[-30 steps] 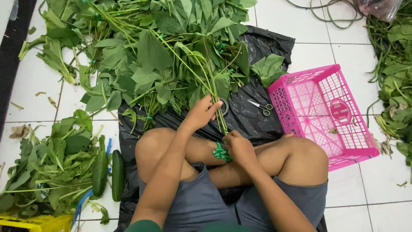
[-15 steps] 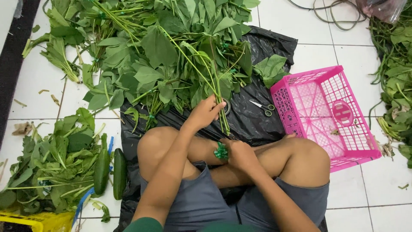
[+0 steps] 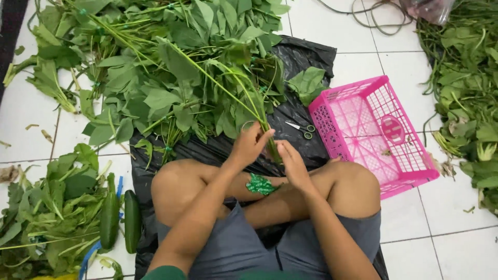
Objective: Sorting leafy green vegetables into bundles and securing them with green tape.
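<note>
I sit cross-legged on a black plastic sheet (image 3: 306, 57) on a white tiled floor. My left hand (image 3: 248, 145) and my right hand (image 3: 291, 163) both grip the lower stems of a bundle of leafy green stalks (image 3: 244, 106) that slants up to the left into a large heap of greens (image 3: 155, 67). A small green patterned wad (image 3: 260, 184) lies on my leg just below the hands.
A pink plastic crate (image 3: 373, 132) stands empty at my right, small scissors (image 3: 302, 128) beside it on the sheet. Two cucumbers (image 3: 120, 218) and more greens (image 3: 46, 207) lie at my left. Another pile of greens (image 3: 469, 98) is far right; a cable (image 3: 371, 18) runs along the top.
My right hand has risen from my lap to join the left on the stems. The green wad has left that hand and now rests on my leg.
</note>
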